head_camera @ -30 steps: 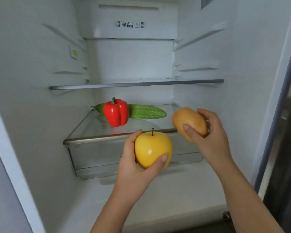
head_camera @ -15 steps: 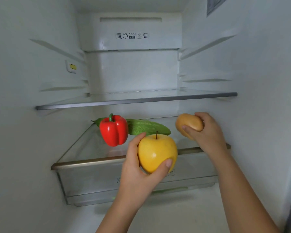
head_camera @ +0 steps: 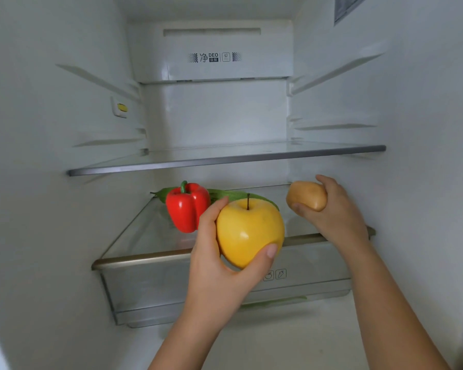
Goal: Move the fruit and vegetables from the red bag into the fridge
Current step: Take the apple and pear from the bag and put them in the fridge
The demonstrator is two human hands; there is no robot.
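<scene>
Head view: an open white fridge (head_camera: pixel 51 182) with both hands reaching in, each grasping one piece of produce.

Left of the left hand (head_camera: pixel 214 273), the glass lower shelf (head_camera: pixel 145 236) lies bare up to the fridge's left wall, its metal front edge running just behind the hand's knuckles; a clear drawer (head_camera: pixel 150 289) hangs under it. A red bell pepper (head_camera: pixel 186 206) stands upright on that shelf just beyond the left thumb, and a green cucumber (head_camera: pixel 225 194) lies behind it, partly hidden. The left hand is wrapped around a yellow apple (head_camera: pixel 249 231), stem up, held at the shelf's front edge. To its right, the right hand (head_camera: pixel 334 214) grips a brown potato (head_camera: pixel 306 196) over the shelf's right part, near the right wall. Between the hands the glass is free. Above both, the upper glass shelf (head_camera: pixel 225 158) spans wall to wall.
</scene>
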